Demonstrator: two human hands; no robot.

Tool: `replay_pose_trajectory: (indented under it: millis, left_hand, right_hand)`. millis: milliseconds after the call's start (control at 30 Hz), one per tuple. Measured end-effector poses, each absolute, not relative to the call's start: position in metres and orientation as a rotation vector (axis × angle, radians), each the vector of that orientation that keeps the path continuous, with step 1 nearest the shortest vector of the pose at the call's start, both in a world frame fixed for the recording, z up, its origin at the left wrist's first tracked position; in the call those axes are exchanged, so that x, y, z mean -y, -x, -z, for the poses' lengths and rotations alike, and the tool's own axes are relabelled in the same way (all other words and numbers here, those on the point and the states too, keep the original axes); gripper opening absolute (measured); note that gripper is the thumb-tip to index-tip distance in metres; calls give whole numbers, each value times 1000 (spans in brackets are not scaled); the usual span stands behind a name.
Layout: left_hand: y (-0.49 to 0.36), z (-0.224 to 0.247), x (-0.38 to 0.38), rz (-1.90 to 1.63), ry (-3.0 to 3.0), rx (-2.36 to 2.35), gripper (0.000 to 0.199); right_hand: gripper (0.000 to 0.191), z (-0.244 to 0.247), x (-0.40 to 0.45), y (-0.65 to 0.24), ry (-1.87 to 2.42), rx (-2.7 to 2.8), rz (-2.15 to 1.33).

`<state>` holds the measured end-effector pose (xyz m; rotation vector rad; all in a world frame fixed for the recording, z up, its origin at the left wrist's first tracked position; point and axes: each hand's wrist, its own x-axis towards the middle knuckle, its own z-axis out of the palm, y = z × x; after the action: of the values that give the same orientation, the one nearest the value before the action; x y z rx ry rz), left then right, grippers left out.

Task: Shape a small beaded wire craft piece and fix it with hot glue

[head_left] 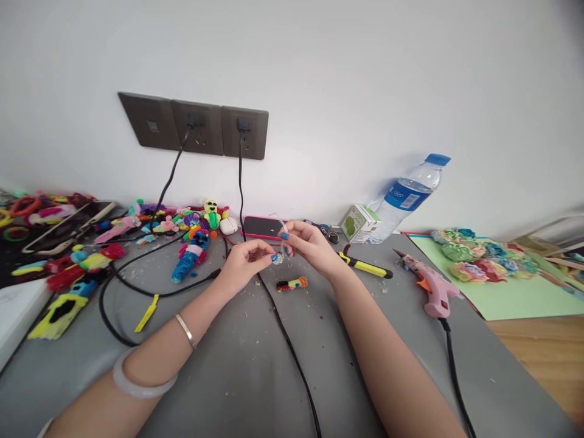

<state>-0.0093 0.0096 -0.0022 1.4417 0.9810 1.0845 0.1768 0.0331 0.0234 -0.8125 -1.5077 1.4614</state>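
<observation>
Nearest, grey table (237, 383), dotted with tiny scraps and crossed by a black cord (291, 347). On the left forearm (164, 356), a silver-coloured bangle (185, 331) and a pale bangle (145, 384). To the right, a pink glue gun (435, 289) lying on its side. In the middle, a small colourful figure (292, 284). Just beyond, close together, left hand (244, 261) and right hand (312, 244), with a clear beaded strand (279, 260) between: lower part pinched by left thumb and forefinger, upper part by right fingertips, other fingers loosely curled; too small to tell bead by bead. Farther left, a blue fuzzy figure (191, 261); farther right, a yellow-and-black tool (367, 266). Beyond, a pink-framed phone (262, 227) in the middle, and to the right a green-and-white box (358, 223) beside a water bottle (408, 198). Farthest, on the wall (342, 91), dark sockets (152, 126) to the left.
</observation>
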Motion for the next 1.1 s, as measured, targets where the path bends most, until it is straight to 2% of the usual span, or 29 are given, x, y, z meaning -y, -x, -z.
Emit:
replay_pose_trajectory:
  millis: [1100]
  left_hand:
    - [10,4,-10,-1042,-1524,-948,16]
  right_hand:
    - [26,-24,-32,-176,828,1572,-1472]
